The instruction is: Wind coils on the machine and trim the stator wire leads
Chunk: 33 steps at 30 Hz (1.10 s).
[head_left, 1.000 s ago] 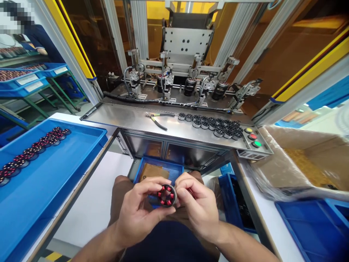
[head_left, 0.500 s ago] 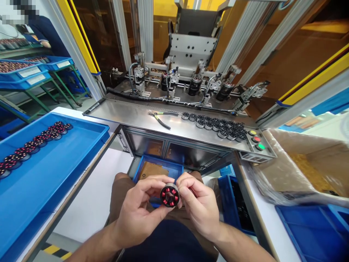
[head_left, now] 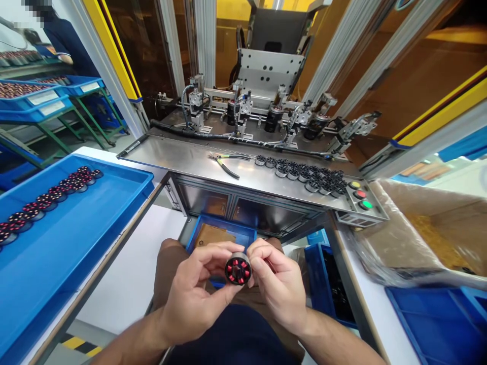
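Low in the middle of the head view, both my hands hold one small round stator [head_left: 238,269], dark with red-wound coils around a centre hole. My left hand [head_left: 194,299] grips it from the left with thumb and fingers curled. My right hand [head_left: 279,289] pinches its right side. Its coil face points toward me, above my lap. A row of similar wound stators [head_left: 49,195] lies in the blue tray [head_left: 76,243] to my left. Several bare dark stators [head_left: 304,175] sit on the steel machine shelf [head_left: 190,162] ahead.
Pliers [head_left: 224,165] lie on the shelf. Yellow, red and green buttons [head_left: 359,195] sit at its right end. A winding machine [head_left: 266,111] stands behind. A plastic-lined cardboard box [head_left: 418,228] and blue bins [head_left: 437,319] are at right. Another person [head_left: 64,38] stands far left.
The stator has turned a little in my fingers and my hands stayed at the same spot. The view has tilted slightly, shifting the machine and tray.
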Each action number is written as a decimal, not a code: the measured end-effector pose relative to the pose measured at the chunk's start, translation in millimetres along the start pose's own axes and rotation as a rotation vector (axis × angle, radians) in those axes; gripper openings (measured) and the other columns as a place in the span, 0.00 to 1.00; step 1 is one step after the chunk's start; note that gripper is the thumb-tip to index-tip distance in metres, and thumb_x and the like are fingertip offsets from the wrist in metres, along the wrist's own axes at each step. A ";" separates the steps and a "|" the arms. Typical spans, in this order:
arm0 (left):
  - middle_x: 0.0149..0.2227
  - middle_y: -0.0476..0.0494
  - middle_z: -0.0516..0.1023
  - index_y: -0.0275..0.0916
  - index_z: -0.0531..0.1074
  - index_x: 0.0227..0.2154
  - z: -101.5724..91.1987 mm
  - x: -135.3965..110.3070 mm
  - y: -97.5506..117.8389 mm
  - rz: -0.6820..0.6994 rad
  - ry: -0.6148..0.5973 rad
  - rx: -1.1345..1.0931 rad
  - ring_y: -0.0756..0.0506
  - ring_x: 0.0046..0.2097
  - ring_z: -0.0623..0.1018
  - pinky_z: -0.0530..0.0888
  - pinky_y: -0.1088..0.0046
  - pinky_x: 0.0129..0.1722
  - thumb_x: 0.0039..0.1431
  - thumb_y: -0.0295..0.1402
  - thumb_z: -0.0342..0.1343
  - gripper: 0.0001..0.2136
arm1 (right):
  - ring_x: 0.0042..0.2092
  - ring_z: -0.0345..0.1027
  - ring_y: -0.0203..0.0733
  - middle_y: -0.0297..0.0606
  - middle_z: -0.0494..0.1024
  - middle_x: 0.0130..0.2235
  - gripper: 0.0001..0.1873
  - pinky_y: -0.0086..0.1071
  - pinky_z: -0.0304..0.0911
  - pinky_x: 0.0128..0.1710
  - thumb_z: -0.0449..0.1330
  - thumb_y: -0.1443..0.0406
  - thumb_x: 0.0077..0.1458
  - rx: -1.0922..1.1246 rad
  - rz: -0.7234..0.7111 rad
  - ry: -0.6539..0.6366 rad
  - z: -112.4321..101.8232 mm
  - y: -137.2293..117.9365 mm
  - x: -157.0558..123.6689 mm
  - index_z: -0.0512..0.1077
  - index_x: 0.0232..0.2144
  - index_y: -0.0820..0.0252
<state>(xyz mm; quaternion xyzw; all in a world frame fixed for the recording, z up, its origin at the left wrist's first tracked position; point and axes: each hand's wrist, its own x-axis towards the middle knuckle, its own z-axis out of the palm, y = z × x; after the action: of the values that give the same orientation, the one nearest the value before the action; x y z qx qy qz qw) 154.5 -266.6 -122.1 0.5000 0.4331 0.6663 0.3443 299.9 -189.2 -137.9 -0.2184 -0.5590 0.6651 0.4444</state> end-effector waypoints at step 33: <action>0.55 0.47 0.78 0.49 0.71 0.49 -9.3 -6.2 -6.1 -0.022 -0.088 -0.101 0.49 0.52 0.81 0.79 0.78 0.50 0.57 0.14 0.59 0.23 | 0.26 0.63 0.32 0.32 0.68 0.27 0.11 0.26 0.62 0.24 0.58 0.65 0.65 -0.090 -0.084 0.034 5.6 -5.9 0.2 0.71 0.28 0.59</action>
<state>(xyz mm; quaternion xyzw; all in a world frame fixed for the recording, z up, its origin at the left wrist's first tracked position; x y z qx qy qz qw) 147.3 -271.9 -131.1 0.5062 0.3888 0.6608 0.3950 297.5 -192.3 -130.8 -0.2259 -0.5894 0.6160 0.4712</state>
